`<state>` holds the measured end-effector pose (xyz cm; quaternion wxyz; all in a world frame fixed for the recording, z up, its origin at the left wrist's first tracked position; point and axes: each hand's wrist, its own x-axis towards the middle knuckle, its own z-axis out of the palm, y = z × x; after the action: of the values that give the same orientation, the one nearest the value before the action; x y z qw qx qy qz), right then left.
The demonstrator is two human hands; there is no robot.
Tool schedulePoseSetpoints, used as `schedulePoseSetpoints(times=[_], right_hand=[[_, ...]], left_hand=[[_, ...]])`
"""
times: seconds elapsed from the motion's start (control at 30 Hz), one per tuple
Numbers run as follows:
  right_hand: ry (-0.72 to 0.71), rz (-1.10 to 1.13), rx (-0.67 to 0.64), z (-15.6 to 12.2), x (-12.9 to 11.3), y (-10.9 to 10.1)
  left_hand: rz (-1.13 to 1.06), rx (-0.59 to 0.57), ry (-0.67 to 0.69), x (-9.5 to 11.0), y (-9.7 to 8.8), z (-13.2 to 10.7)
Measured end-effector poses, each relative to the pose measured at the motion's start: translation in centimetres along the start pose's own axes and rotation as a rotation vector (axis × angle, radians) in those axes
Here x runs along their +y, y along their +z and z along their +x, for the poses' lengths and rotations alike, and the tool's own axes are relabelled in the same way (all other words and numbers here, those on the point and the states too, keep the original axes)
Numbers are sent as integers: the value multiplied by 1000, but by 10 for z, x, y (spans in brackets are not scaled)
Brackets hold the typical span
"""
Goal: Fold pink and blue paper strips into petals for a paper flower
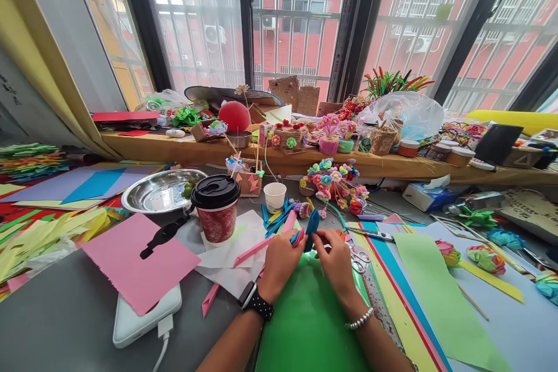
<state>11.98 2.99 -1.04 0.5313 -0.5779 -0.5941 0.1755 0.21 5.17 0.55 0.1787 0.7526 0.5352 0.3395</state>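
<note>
Above a shiny green sheet (311,314), my two hands meet over a folded blue paper strip (313,224) that stands upright between them. My left hand (279,261), with a watch at the wrist, is closed on its lower left side. A small pink-and-blue folded paper bundle (297,237) shows at the left fingers. From the other side, my right hand (335,258) pinches the blue strip with thumb and fingertips. Long pink folded strips (253,251) lie on white paper beside the left hand. Scissors (360,260) rest to the right of my right hand.
A lidded red cup (215,212), white paper cup (275,197) and steel bowl (152,195) stand ahead. On the left, pink paper (139,258) overlaps a white power bank (148,317). Coloured sheets (444,296) and a ruler (379,302) lie right. Crafts crowd the window ledge (174,151).
</note>
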Motion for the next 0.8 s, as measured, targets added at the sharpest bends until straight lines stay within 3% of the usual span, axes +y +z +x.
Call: schedulePoseSetpoints(times=[0.23,0.37,0.8], right_hand=[[-95,-104,-11,0,-1,-1],[-204,-199,-33,-1,-1,1],[-196,-277,-7,-2,-3,0]], left_hand=[[-201,34,-20,-3,-2,3],[-160,46,1,-3,-4,5],[-149,35,4,-5,0,5]])
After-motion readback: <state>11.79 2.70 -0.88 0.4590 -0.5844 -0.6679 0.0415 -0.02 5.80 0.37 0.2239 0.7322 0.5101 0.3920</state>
